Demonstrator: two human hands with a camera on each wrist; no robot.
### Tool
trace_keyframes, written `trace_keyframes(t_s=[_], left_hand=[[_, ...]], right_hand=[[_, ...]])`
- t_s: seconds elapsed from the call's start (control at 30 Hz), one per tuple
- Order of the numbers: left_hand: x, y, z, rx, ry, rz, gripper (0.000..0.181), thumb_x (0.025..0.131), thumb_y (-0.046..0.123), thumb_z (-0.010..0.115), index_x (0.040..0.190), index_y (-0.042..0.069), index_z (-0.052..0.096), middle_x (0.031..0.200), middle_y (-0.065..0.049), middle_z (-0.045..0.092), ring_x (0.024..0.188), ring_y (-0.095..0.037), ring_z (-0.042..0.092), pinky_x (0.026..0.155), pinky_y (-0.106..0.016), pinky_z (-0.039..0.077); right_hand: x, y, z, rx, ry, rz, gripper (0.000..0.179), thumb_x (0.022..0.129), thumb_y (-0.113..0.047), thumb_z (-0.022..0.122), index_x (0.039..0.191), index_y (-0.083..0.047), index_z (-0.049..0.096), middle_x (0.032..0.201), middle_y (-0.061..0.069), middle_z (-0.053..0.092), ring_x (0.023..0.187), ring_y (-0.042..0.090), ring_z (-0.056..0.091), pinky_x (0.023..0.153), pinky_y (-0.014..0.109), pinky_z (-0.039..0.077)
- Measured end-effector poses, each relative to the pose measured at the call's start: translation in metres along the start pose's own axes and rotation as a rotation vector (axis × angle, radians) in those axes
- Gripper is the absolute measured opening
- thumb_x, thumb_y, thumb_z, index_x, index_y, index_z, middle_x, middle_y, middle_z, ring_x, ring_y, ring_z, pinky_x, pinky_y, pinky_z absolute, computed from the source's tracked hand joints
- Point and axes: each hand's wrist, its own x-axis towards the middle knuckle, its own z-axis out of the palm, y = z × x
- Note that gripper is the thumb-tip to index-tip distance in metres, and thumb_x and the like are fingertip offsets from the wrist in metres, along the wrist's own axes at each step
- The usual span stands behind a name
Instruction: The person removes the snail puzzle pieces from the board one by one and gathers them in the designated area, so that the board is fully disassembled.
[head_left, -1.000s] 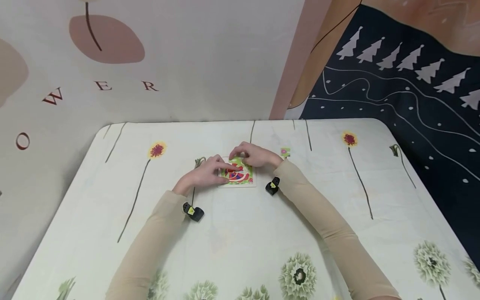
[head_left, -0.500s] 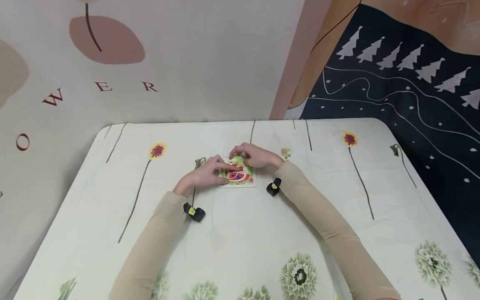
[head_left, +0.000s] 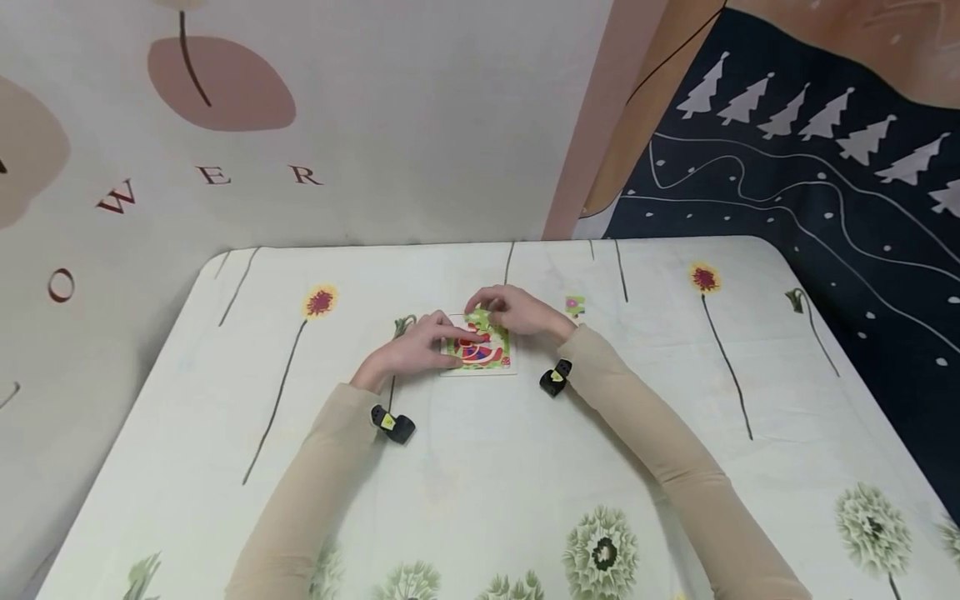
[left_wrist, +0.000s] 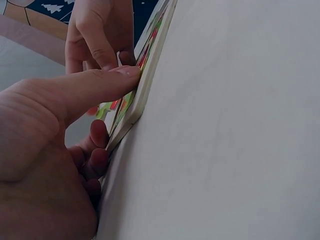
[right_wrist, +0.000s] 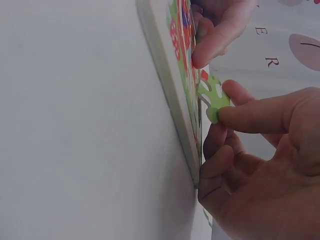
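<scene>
A square jigsaw puzzle board [head_left: 483, 360] with a red, purple and green picture and a pale border lies on the table. My left hand [head_left: 420, 346] rests on its left side, the index finger stretched across the picture and the thumb on the near left part. Between thumb and index finger of my right hand [head_left: 521, 312], at the board's far edge, I pinch a green puzzle piece [right_wrist: 216, 98] with white and red patches. The right wrist view shows this piece tilted up from the board's surface, while the fingers below it curl at the board's edge.
A small loose puzzle piece [head_left: 575, 305], green and pink, lies to the right behind my right wrist. The white tablecloth [head_left: 465, 467] has printed flowers. Behind the table's far edge stands a patterned wall cloth [head_left: 420, 167].
The head view has shifted slightly. My left hand keeps its place on the board, and my right hand stays at the far edge with the piece, its wrist slightly turned.
</scene>
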Motion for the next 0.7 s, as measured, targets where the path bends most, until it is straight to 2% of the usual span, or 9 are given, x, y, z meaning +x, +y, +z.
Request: trace_keyframes(t_s=[0.23, 0.43, 0.7], left_hand=[[0.001, 0.000, 0.001, 0.014, 0.002, -0.019, 0.045, 0.087, 0.016, 0.074, 0.132, 0.017, 0.066, 0.104, -0.010, 0.052, 0.091, -0.021, 0.038, 0.079, -0.032, 0.029], [0.000, -0.001, 0.000, 0.034, -0.001, -0.037, 0.047, 0.087, 0.016, 0.074, 0.133, 0.019, 0.065, 0.106, -0.010, 0.053, 0.092, -0.021, 0.040, 0.080, -0.032, 0.030], [0.001, -0.003, 0.003, 0.028, 0.000, -0.048, 0.046, 0.087, 0.017, 0.073, 0.133, 0.022, 0.066, 0.105, -0.009, 0.052, 0.093, -0.021, 0.039, 0.080, -0.032, 0.030]], right_hand=[[-0.003, 0.002, -0.004, 0.026, 0.019, 0.017, 0.037, 0.095, 0.005, 0.048, 0.126, -0.008, 0.065, 0.124, 0.015, 0.062, 0.110, 0.029, 0.061, 0.093, 0.037, 0.049], [-0.012, 0.002, -0.010, 0.035, 0.034, 0.017, 0.036, 0.096, 0.004, 0.049, 0.126, -0.009, 0.065, 0.117, 0.014, 0.061, 0.104, 0.027, 0.058, 0.089, 0.033, 0.046], [-0.022, 0.009, -0.018, 0.088, 0.046, 0.042, 0.035, 0.097, 0.000, 0.052, 0.129, -0.008, 0.064, 0.122, 0.014, 0.059, 0.108, 0.028, 0.060, 0.091, 0.034, 0.046]])
